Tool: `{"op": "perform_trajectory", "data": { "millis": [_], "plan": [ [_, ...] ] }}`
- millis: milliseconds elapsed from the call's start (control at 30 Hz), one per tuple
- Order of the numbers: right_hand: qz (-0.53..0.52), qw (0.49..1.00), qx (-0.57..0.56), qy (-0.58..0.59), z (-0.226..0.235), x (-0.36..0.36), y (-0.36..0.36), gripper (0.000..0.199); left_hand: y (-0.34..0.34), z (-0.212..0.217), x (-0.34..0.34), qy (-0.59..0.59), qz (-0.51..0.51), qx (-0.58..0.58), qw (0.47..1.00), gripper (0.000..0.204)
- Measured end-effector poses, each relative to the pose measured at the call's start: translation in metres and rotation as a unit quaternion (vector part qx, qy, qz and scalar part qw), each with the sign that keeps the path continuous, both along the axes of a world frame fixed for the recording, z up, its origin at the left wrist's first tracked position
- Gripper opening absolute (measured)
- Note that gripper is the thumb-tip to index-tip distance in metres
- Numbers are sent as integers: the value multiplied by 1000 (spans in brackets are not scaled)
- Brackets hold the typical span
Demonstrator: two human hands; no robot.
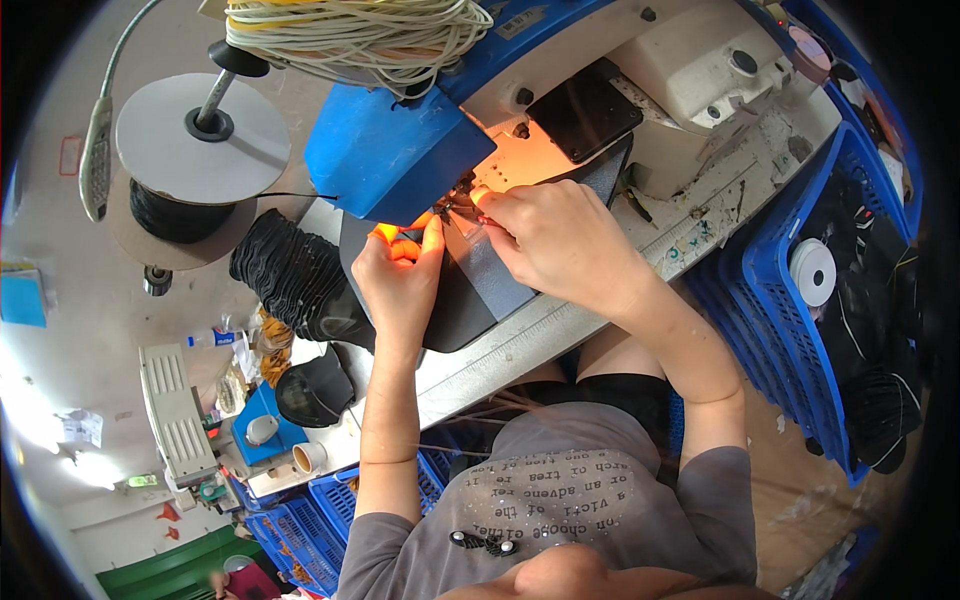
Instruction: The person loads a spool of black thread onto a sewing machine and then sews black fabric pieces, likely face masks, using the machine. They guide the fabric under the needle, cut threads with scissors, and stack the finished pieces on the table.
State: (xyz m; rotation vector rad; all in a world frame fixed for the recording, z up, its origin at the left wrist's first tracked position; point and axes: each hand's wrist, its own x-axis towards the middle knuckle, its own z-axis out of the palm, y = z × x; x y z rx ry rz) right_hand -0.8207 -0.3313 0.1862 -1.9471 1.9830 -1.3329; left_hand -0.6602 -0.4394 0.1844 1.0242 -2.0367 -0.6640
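Observation:
A sewing machine with a blue head (385,150) stands in front of me, and its lamp lights the needle area orange. My left hand (398,280) is at the left of the needle, fingers curled and thumb and forefinger brought together. From the other side my right hand (565,240) reaches in, its fingertips pinched close to the needle. Whatever lies between the fingertips of either hand is too small and too glaring to name. Beneath the hands is a dark grey flat plate (490,280) on the machine bed.
Left of the machine are a stack of black pieces (290,270) and a black cord reel (185,215) under a white disc. A dark phone (585,115) rests on the machine bed. Coiled white cord (350,35) lies on top. Blue crates (770,270) stand at right.

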Motion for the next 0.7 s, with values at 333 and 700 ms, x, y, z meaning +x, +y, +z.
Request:
{"op": "perform_trajectory", "data": {
  "millis": [333,700],
  "plan": [
    [0,1000,3,12,-3,2,-2,15,-3,-4,4,-5,-2,-3,1000,19],
    [-5,999,-25,30,-4,2,-3,11,-4,-6,4,-4,2,-8,1000,20]
  ]
}}
